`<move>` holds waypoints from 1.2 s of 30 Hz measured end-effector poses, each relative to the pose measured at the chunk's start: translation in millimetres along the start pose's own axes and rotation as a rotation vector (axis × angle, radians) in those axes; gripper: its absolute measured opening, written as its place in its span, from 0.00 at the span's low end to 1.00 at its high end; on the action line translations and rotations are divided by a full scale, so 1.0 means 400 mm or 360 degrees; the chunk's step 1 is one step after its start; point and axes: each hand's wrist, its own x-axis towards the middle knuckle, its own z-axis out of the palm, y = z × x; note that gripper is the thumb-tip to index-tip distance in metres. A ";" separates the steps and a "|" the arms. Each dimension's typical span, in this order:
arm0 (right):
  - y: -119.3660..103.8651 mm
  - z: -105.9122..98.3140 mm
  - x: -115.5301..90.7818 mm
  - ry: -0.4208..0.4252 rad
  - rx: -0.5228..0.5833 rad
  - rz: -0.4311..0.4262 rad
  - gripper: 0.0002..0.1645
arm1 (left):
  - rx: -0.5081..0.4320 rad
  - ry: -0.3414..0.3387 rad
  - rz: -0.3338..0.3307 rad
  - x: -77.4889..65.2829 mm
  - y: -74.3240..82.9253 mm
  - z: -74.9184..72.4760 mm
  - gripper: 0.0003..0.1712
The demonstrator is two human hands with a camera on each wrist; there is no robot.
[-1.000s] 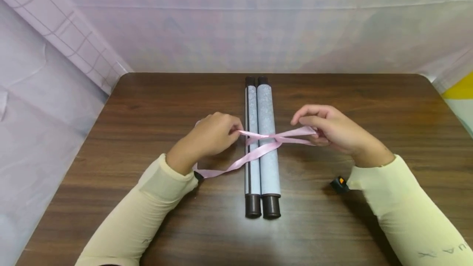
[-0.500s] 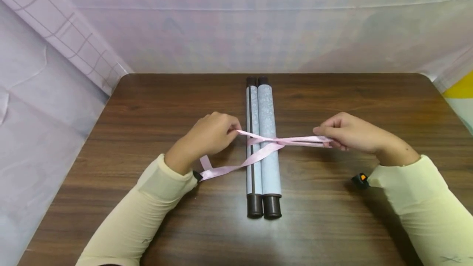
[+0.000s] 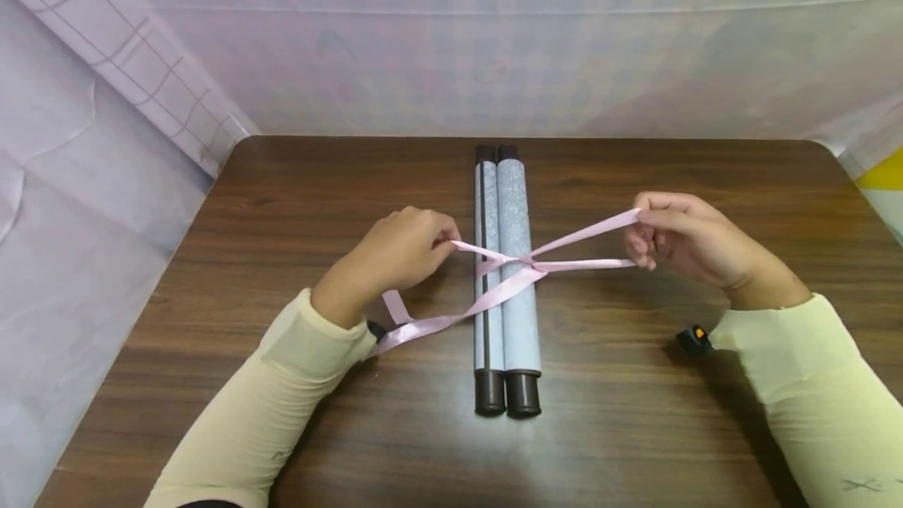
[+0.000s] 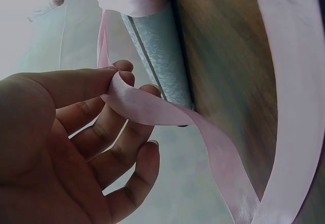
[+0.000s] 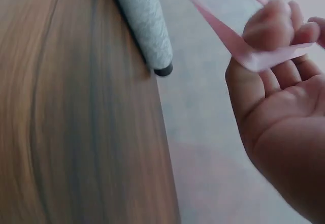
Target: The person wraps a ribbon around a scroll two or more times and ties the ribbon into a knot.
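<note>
Side by side on the table lie the two rolls of a pale blue scroll (image 3: 520, 328) with dark brown end knobs. A pink ribbon (image 3: 506, 291) crosses over its middle. To the left of the scroll, my left hand (image 3: 391, 255) pinches one strand between thumb and fingertips, as the left wrist view shows; the ribbon's slack (image 4: 218, 153) hangs down from there. Off to the right, my right hand (image 3: 705, 248) has a loop of the ribbon (image 5: 223, 33) spread over its curled fingers, two strands running back to the scroll. The crossing itself is small and hard to make out.
Brown wood-grain table (image 3: 614, 429) lies under everything, with its far edge against a pale patterned cloth (image 3: 494, 61). A small black device (image 3: 694, 339) sits at the right cuff. Part of the ribbon's slack lies close by the left cuff (image 3: 317, 351).
My right hand has moved right, drawing the loop longer, and its two strands now spread wider apart. My left hand keeps its pinch in almost the same place.
</note>
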 end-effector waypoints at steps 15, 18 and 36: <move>-0.022 -0.030 -0.050 0.0370 -0.1542 0.0833 0.27 | 0.0027 -0.0004 -0.0009 -0.005 -0.009 -0.001 0.09; -0.025 -0.038 -0.059 0.0370 -0.1371 0.0721 0.24 | 0.0030 -0.0013 -0.0010 -0.006 -0.011 -0.002 0.09; -0.023 -0.063 -0.088 0.0609 -0.1217 0.0491 0.18 | 0.0037 -0.0016 -0.0012 -0.006 -0.014 -0.004 0.10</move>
